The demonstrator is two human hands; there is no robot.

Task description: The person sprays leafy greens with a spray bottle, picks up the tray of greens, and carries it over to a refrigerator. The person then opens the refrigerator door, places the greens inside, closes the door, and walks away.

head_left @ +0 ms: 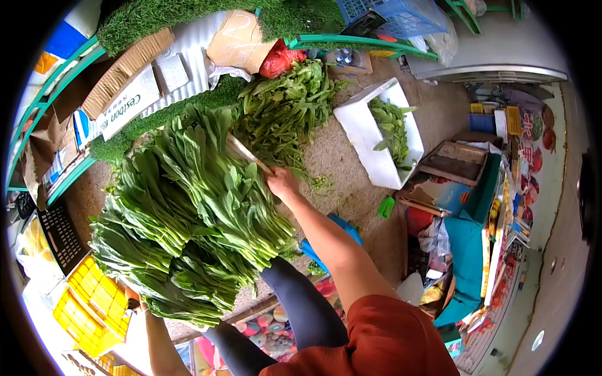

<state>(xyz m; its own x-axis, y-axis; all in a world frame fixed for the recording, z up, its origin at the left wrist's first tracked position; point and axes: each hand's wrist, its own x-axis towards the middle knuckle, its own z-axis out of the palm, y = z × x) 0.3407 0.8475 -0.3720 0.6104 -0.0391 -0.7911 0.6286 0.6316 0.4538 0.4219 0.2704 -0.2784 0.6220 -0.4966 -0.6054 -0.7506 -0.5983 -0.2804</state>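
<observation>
A large heap of leafy green vegetables (188, 188), with long pale stalks and broad dark leaves, fills the space in front of me in overlapping bunches. Along its right side shows a pale edge (246, 152), apparently the rim of a container mostly covered by the greens. My right hand (283, 183) is closed around the near end of that edge. At the lower left of the heap is my left hand (134, 302), close to the stalks; leaves and glare hide its fingers. My dark-trousered legs are just below the greens.
Trimmed leaves (288, 103) are piled on the floor beyond the heap. A white foam box (362, 128) with some greens stands at right, near a green scoop (386, 207). A blue stool (342, 229) is under my right arm; yellow crates (88, 304) stand at left.
</observation>
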